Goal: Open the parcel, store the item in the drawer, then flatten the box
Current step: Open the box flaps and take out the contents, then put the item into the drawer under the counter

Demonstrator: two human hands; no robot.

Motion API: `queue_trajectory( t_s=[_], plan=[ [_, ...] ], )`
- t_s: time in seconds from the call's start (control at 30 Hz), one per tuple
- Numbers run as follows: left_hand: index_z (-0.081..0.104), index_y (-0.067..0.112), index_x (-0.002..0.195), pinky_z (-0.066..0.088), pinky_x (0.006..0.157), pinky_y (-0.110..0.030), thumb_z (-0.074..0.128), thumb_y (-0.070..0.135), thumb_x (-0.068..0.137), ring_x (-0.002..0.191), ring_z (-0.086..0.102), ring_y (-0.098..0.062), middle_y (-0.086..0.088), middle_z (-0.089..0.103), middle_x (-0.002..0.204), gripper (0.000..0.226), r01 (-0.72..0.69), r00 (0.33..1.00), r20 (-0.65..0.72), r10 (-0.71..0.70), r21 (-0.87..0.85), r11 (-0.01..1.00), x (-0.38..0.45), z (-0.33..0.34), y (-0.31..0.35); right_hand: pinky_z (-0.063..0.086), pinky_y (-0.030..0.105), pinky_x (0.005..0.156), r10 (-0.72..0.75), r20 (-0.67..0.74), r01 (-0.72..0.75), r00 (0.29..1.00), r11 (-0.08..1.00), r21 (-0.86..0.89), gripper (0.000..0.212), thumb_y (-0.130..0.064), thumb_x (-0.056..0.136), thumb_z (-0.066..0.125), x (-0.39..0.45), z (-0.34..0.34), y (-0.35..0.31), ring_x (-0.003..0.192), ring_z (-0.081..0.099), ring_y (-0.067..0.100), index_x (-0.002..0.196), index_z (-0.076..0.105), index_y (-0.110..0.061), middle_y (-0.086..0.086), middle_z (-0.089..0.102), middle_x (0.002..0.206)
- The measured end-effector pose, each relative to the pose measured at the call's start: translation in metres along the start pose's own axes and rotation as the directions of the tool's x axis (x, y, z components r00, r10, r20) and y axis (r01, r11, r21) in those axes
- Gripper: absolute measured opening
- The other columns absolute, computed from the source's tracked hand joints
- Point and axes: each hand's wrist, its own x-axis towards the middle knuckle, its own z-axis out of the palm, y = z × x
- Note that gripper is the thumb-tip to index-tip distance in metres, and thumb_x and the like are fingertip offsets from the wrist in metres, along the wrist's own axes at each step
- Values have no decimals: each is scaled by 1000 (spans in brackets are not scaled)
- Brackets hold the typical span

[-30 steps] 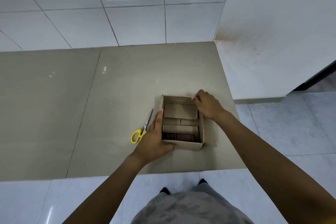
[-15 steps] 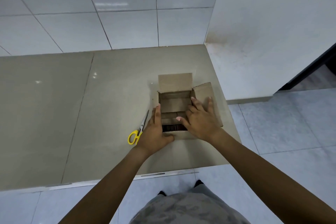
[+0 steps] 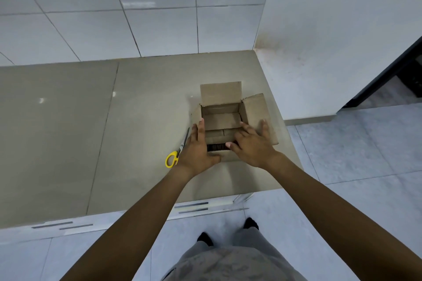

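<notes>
A small cardboard box (image 3: 220,94) stands open on the beige counter (image 3: 137,121), near its right end. Its far flap and right flap are folded outward. Inside, at the near side, a dark brown item (image 3: 217,147) shows partly under my fingers. My left hand (image 3: 196,150) presses flat against the box's left wall, thumb on the near wall. My right hand (image 3: 253,143) lies spread over the box's right rim, fingers reaching into the opening above the item, holding nothing that I can see.
Yellow-handled scissors (image 3: 177,151) lie on the counter just left of my left hand. Drawer fronts with grey handles (image 3: 191,205) run below the counter's front edge. A white wall rises right of the counter; tiled floor lies beyond.
The box's far and right flaps went from folded in to folded outward. My right hand came back from the far right corner to the right rim and into the opening. The left hand stayed put.
</notes>
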Motion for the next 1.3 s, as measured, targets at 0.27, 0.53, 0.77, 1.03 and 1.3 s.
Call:
queue_trajectory(
  t_s=[0.27,0.53,0.77,1.03,1.3],
  plan=[
    [-12,22,151,24,117,-49,73,57,66,149,3,-32,-22,1,160,126,38,999,31,-39,30,999,3,-1,-2,15,57,109,31,57,-35,998,997,62,63,-64,74,63,4,-23,-6,115,52,24,122,53,-24,3,54,115],
    [-8,28,152,19,117,-50,80,54,62,148,3,-36,-20,1,161,129,73,996,-49,-68,114,991,2,7,-7,38,47,100,102,-229,-44,968,968,248,48,-53,80,63,-19,-24,-15,103,59,25,114,61,-20,3,60,109],
    [34,17,146,30,115,-37,70,11,77,142,32,-23,-9,37,151,78,5,921,-347,-178,-445,895,-74,10,-8,28,46,112,66,-533,116,843,947,301,46,-52,90,49,-77,31,-27,111,56,21,112,62,-14,1,63,115],
    [66,15,88,51,67,-31,58,10,88,81,70,-23,-7,75,87,9,175,735,-41,-677,-953,248,-181,67,-7,29,54,111,-76,-479,167,875,975,149,42,-50,87,59,-85,96,-40,130,48,29,105,67,-13,11,50,143],
    [63,9,102,52,81,-39,52,43,91,96,65,-28,-10,69,108,37,374,619,580,-530,-811,-450,-169,124,-57,25,56,113,50,-551,68,833,979,192,41,-47,89,55,-61,118,-42,123,53,29,102,64,-10,11,52,140]
  ],
)
